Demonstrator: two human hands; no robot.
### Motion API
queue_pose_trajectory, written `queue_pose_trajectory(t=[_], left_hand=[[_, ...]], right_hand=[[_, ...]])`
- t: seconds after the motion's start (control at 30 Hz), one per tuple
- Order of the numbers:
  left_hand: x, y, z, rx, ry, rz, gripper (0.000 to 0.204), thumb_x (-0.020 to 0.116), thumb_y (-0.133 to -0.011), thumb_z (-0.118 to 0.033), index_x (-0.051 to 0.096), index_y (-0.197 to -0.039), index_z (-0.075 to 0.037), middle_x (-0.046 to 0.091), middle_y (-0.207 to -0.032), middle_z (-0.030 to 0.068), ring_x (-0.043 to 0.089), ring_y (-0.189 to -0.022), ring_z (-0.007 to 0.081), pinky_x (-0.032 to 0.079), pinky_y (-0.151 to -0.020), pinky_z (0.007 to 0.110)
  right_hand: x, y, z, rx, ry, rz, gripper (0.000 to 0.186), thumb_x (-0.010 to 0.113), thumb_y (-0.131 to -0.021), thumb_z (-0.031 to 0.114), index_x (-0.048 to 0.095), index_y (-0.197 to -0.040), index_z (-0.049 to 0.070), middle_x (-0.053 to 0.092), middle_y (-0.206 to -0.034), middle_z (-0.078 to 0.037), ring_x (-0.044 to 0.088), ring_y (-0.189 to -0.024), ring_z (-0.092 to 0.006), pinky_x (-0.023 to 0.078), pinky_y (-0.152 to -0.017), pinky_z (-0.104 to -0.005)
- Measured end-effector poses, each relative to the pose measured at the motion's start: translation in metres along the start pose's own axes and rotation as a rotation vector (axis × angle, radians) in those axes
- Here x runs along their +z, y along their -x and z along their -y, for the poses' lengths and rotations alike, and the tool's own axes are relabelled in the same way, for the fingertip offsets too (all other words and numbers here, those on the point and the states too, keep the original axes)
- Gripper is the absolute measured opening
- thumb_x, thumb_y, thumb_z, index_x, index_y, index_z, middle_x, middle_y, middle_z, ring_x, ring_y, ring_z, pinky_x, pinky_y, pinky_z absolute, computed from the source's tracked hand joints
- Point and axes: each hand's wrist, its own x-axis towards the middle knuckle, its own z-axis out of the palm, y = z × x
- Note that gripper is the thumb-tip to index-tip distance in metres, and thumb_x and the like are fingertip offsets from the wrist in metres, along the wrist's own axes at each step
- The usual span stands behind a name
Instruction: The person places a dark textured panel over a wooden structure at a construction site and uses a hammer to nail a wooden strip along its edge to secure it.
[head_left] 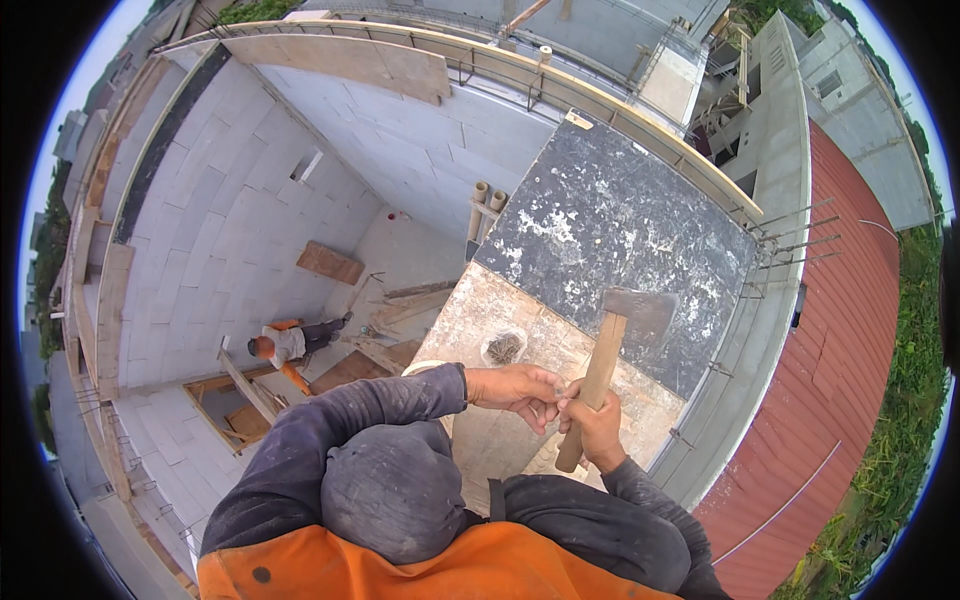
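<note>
My right hand [595,430] is closed around the wooden handle of a broad-headed, hatchet-like tool [601,365]; its dark metal head lies over the speckled dark panel [550,210]. My left hand [512,391] is pinched at the fingertips beside my right thumb, on something small that I cannot make out. Just beyond my left hand, a pale container [503,347] of small metal pieces, apparently nails, sits on the worn, light board [480,310] below the dark panel.
Down in the block-walled room at left, a person [289,345] works among loose planks [400,310]. Pipes [476,212] stand beside the dark panel. Rebar stubs [800,235] poke from the right edge, above a red corrugated roof [820,370]. A timber-edged rail [640,120] runs behind.
</note>
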Motion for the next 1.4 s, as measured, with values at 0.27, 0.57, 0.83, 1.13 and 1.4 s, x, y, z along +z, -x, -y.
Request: queue_pose_trajectory(t=[0.27,0.57,0.83,1.13,1.4], left_hand=[[0.017,-0.003,-0.019,-0.053,-0.380,-0.095,0.025,0.052,-0.111,-0.033,0.058,-0.116,-0.009,0.064,-0.094,0.0048,0.070,-0.093,0.0189,0.061,-0.090,0.037],[0.018,-0.001,-0.015,-0.075,-0.205,-0.038,0.022,0.049,-0.108,-0.028,0.057,-0.111,-0.008,0.063,-0.092,0.0074,0.069,-0.084,0.0216,0.060,-0.087,0.038],[0.024,-0.005,-0.010,-0.071,-0.073,-0.098,0.026,0.048,-0.104,-0.025,0.058,-0.111,-0.002,0.062,-0.088,0.0096,0.064,-0.074,0.0176,0.060,-0.072,0.038],[0.015,-0.011,0.007,-0.030,-0.051,-0.174,0.033,0.049,-0.103,-0.028,0.066,-0.105,0.000,0.062,-0.083,0.0092,0.060,-0.065,0.0168,0.055,-0.057,0.034],[0.010,-0.009,0.007,0.107,-0.092,-0.219,0.023,0.058,-0.096,-0.022,0.069,-0.103,-0.003,0.063,-0.083,0.0054,0.061,-0.067,0.0140,0.051,-0.059,0.029]], right_hand=[[-0.007,-0.003,-0.006,0.114,-0.161,-0.072,0.013,0.072,-0.089,0.009,0.065,-0.097,0.002,0.065,-0.074,-0.007,0.061,-0.056,-0.0152,0.053,-0.053,-0.0296],[-0.019,-0.004,0.000,0.053,-0.133,-0.084,0.015,0.074,-0.088,0.009,0.065,-0.097,0.000,0.065,-0.072,-0.007,0.063,-0.059,-0.0154,0.054,-0.055,-0.0294],[-0.006,-0.004,0.006,0.062,-0.019,-0.067,0.012,0.074,-0.090,0.005,0.067,-0.097,-0.002,0.068,-0.076,-0.007,0.065,-0.061,-0.0146,0.053,-0.056,-0.0286],[0.001,-0.002,0.007,0.034,0.073,-0.047,0.012,0.073,-0.089,0.005,0.068,-0.096,-0.003,0.067,-0.074,-0.007,0.064,-0.060,-0.0140,0.051,-0.055,-0.0289],[-0.007,-0.005,-0.003,0.032,-0.020,-0.147,0.015,0.072,-0.090,0.007,0.065,-0.100,-0.002,0.066,-0.072,-0.008,0.064,-0.058,-0.0159,0.053,-0.054,-0.0298]])
